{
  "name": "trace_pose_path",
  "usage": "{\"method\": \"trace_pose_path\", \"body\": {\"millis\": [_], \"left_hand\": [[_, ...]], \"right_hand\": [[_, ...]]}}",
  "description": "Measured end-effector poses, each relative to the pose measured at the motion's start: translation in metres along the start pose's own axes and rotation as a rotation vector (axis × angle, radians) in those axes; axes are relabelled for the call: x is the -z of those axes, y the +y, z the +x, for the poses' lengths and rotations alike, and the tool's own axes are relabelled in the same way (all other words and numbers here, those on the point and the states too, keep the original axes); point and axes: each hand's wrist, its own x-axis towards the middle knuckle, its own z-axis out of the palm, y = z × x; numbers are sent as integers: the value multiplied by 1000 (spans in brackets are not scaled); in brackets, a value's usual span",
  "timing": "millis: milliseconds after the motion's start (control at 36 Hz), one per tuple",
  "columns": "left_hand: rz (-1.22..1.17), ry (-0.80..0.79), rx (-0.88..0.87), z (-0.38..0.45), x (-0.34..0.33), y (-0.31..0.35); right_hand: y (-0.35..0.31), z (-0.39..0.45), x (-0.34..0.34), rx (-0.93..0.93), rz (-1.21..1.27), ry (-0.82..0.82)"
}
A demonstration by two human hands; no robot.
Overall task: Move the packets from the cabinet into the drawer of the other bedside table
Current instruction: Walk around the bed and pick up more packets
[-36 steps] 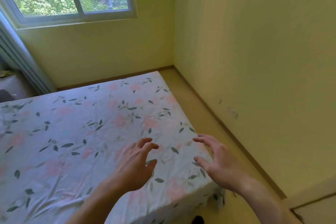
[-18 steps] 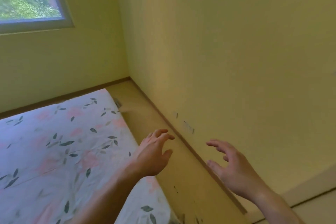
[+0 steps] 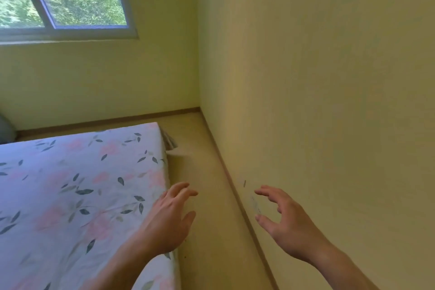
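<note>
Both hands empty, fingers loosely spread and relaxed. Left hand [image 3: 168, 221] hung over the near right edge of the bed [image 3: 70, 195]; right hand [image 3: 286, 223] hovered in front of the right wall [image 3: 317, 101]. Bed sheet: thin, creased cotton, white with pink blossoms and grey-green leaves. Smooth tan floor [image 3: 200, 183] ran as a narrow strip between bed and wall, wooden skirting along its edge. Matte yellow walls. Framed window [image 3: 66, 0] far left, trees outside. Packets, cabinet and drawer out of view.

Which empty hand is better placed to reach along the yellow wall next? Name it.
Right, probably: the right hand hovers open beside the yellow wall; the left hand hangs over the edge of the floral-sheeted bed.
</note>
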Motion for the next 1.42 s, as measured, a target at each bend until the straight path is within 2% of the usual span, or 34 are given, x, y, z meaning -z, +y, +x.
{"method": "trace_pose_path", "body": {"millis": [250,361,500,917,1194,1417], "left_hand": [[-31,161,321,42,34,-44],[-60,227,400,88,54,-71],[-77,269,424,175,84,-94],[-42,249,279,462,169,-125],[-62,296,442,629,216,-172],[-92,393,667,693,255,-225]], "right_hand": [[-49,172,-4,252,15,-220],[-68,246,-7,322,12,-284],[-81,343,1,338,-22,-297],[-101,616,35,357,-9,-266],[-123,840,45,417,-7,-391],[-201,992,17,572,-29,-555]]}}
